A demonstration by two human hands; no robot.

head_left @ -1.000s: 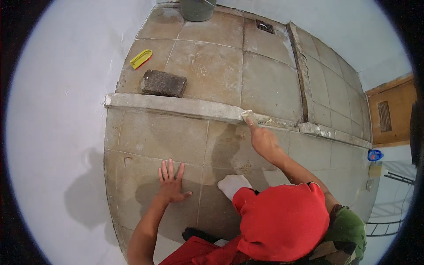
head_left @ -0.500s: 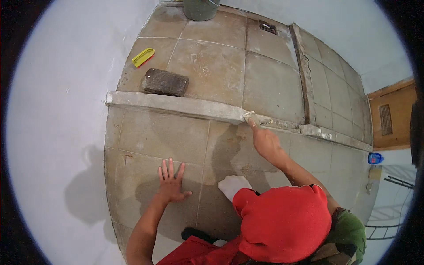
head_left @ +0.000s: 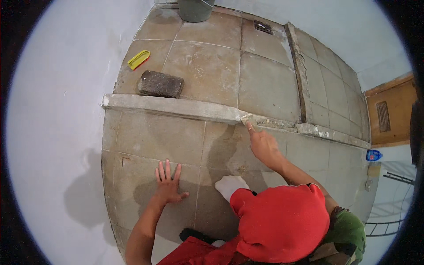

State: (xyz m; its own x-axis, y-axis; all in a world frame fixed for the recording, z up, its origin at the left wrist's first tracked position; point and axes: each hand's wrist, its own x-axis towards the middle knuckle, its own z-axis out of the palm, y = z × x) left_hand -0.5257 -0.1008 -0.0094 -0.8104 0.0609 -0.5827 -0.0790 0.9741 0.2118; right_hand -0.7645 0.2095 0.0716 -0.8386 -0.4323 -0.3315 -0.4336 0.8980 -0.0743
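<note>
My left hand (head_left: 169,184) lies flat on the tiled floor (head_left: 150,141) with its fingers spread, propping my arm. In my right hand (head_left: 264,145) is a small scraper (head_left: 246,118), its handle mostly hidden by the closed fingers. The index finger stretches along the tool. Its pale, flat end touches the low concrete curb (head_left: 176,107), where the smooth top meets a rough, broken stretch to the right. Between my hands, a foot in a pale sock (head_left: 231,185) rests on the tiles below my red-clad knee (head_left: 282,221).
Beyond the curb lie a dark stone block (head_left: 160,84) and a yellow brush with red bristles (head_left: 139,60). A grey-green bucket (head_left: 196,9) and a floor drain (head_left: 263,27) are farther back. A second curb (head_left: 298,73) joins at right. A blue container (head_left: 373,155) stands by the door (head_left: 393,110).
The whole view has shifted slightly left. The scraper stays at the same part of the curb, with its pale end tilted a little differently. My left hand keeps its place on the floor.
</note>
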